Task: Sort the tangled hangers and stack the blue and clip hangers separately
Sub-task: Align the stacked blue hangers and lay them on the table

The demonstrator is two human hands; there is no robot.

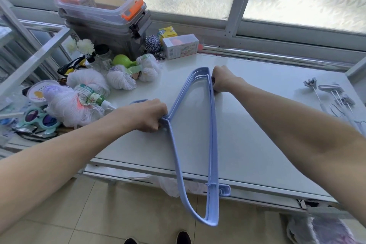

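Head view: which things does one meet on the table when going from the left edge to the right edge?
Teal sunglasses → white yarn bundles → left hand → blue hangers → right hand → metal clip hangers.

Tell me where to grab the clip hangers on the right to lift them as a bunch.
Grip the clip hangers across their thin metal stems, just below the clips, coming from above. They lie flat with the clips pointing away and the stems running roughly side by side toward the near edge, so one pinch there probably gathers them.
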